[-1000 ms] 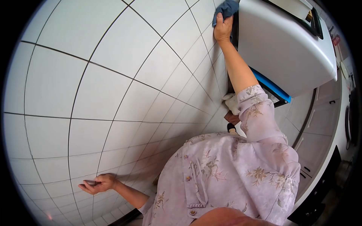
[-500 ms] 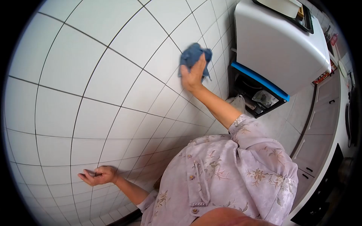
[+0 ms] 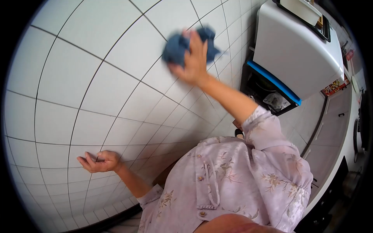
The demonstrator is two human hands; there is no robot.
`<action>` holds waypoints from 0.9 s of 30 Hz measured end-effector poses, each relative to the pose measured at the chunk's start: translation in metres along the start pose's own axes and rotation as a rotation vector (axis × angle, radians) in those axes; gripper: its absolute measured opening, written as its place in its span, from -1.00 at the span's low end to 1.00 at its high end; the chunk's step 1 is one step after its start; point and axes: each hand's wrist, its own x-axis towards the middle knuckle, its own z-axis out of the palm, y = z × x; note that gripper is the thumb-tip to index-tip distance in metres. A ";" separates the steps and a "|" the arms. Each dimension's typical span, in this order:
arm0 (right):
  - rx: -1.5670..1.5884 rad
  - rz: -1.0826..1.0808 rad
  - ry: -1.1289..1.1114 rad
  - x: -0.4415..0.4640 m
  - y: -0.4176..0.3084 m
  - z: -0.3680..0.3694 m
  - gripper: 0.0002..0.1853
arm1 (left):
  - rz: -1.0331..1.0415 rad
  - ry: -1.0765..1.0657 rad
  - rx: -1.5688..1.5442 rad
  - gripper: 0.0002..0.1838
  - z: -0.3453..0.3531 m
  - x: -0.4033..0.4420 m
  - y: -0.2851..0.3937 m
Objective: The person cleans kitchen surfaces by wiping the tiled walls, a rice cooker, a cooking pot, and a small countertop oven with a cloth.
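A crumpled blue cloth point(image 3: 175, 49) lies against the white tiled wall point(image 3: 128, 46), high in the head view. My right hand point(image 3: 193, 62) is on the cloth, palm toward the tiles and fingers spread over it; both are blurred by motion. Lower down on the left is my left hand point(image 3: 101, 161), beside the same wall. Its fingers are loosely bent and partly apart, with nothing visible in them. Whether its fingertips touch the tiles, I cannot tell.
To the right stands a white appliance point(image 3: 295, 50) with a tray on top, over a black rack with a blue edge point(image 3: 274, 82). Cabinets point(image 3: 330, 120) and a counter curve along the far right. A shoe point(image 3: 239, 133) shows on the floor.
My right hand and the cloth have moved left across the tiles and slightly up in the view. My left hand appears a little higher. The view itself has shifted somewhat.
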 end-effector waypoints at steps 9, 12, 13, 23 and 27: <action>0.048 -0.195 -0.140 -0.008 -0.056 0.008 -0.66 | 0.011 -0.020 0.104 -0.56 -0.004 0.001 0.000; 0.000 -0.405 -0.028 0.068 -0.063 0.014 -0.68 | 0.034 -0.028 0.131 -0.56 -0.007 0.005 0.004; -0.010 -0.473 -0.001 0.093 -0.068 0.010 -0.69 | 0.054 -0.037 0.154 -0.55 -0.007 0.006 0.004; 0.459 -0.166 -0.061 0.148 -0.139 0.048 -0.63 | 0.026 -0.004 0.102 -0.60 -0.006 0.003 0.001; 0.161 -0.318 -0.064 0.041 -0.142 0.036 -0.69 | 0.047 -0.020 0.119 -0.63 -0.006 0.002 -0.002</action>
